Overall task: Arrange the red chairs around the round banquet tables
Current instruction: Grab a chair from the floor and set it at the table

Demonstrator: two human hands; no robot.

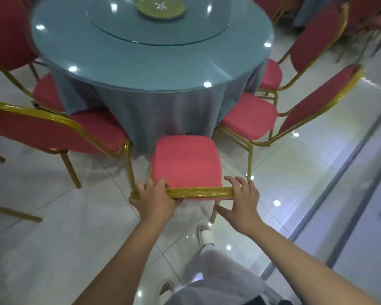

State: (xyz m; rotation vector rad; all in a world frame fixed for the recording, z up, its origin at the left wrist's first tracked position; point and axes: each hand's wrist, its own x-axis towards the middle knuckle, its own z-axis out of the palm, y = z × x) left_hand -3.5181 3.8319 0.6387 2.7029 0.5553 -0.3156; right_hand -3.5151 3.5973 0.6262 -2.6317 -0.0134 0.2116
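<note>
Trouble from here is mostly a matter of uneven force. The red chair (185, 166) stands at the near edge of the round banquet table (130, 67), its seat front just at the hanging grey-blue tablecloth (158, 111), in the gap between a neighbouring chair (92, 130) to the table's near left and another neighbouring chair (249, 115) to its near right. Only one hand has a firm hold, so a shove could swing the chair off line and knock a gold leg against the left neighbour, which sits closer. Pushed too far under the table, the seat could bunch the cloth or drag it. The glossy tile floor (75, 227) probably lets the legs slide easily, so a hard push may overshoot.

Both arms reach forward and down from the side of the chair away from the table, forearms nearly straight, meeting the gold top rail (198, 192) of the backrest at its two ends. The left hand (154, 201) grips the rail's left end, fingers curled over the top and thumb tucked beneath. The right hand (242, 199) lies over the right end with fingers spread and only lightly bent, thumb splayed apart behind the rail; it looks more like a rest or a steadying press than a grasp. A white-shoed foot (205, 234) is planted just behind the chair.
</note>
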